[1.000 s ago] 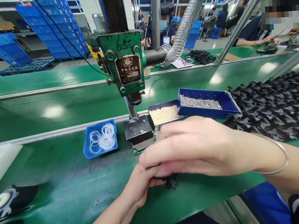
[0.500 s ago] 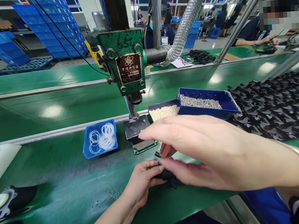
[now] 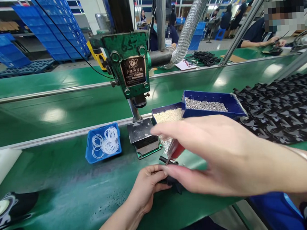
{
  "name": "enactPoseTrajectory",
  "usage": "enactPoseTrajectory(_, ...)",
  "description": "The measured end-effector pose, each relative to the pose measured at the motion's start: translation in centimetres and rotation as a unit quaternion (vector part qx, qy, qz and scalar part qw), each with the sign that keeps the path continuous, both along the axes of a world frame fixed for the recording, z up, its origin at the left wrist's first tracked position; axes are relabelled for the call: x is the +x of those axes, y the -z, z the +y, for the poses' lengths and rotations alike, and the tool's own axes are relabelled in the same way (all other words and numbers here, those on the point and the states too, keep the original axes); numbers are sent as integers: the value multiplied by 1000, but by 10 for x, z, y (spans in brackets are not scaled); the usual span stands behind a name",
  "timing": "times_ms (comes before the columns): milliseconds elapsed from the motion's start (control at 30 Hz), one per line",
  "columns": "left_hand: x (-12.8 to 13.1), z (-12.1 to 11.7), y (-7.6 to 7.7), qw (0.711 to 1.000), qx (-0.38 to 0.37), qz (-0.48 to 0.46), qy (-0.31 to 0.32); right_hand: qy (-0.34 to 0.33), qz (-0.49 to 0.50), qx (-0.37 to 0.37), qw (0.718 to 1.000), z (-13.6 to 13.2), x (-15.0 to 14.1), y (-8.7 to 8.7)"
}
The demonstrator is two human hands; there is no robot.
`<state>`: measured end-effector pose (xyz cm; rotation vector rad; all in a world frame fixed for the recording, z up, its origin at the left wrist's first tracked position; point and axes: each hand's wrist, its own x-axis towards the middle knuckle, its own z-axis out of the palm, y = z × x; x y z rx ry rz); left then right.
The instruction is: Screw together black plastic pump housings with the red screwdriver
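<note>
My left hand is closed on a black plastic part, pinching it just above the green work surface. A short black tube sticks out of its upper end. My right hand holds a red-handled tool under the palm. That tool's thin metal shaft points down to the black part, beside my left fingertips. Whether its tip touches the part is hidden by my fingers. My right thumb lies close to my left fingertips, and the right index finger reaches over toward the press's black base block.
A green hand press stands ahead. Left of it lies a blue tray of white rings. Blue bins hold small pale pieces and metal pins. Rows of black parts fill the right side. Co-workers sit across the bench.
My right hand has shifted slightly, and the red tool's metal shaft now shows at the black part. The left hand stays nearly still on the part.
</note>
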<state>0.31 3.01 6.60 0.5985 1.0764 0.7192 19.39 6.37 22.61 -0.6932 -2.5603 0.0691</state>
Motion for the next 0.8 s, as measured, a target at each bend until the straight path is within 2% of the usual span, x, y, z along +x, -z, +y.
enactPoseTrajectory(67,0,0,0,1000,-1,-2,2,-16,-11,-43,999,0,0,0)
enactPoseTrajectory(200,0,0,0,1000,-7,0,1,18,-2,23,1000,2,2,1)
enactPoseTrajectory(333,0,-1,1,1000,-14,-2,-3,-28,-19,-57,998,4,4,3)
enactPoseTrajectory(467,0,-1,0,1000,-10,2,5,10,10,21,1000,4,4,7)
enactPoseTrajectory(600,0,-1,1,1000,-2,-2,-3,-39,-11,-45,998,3,3,5)
enactPoseTrajectory(733,0,-1,4,1000,-14,-7,-15,-17,-13,3,1000,1,1,2)
enactPoseTrajectory(800,0,-2,4,1000,-19,-5,-22,-23,-16,-8,1000,1,0,1)
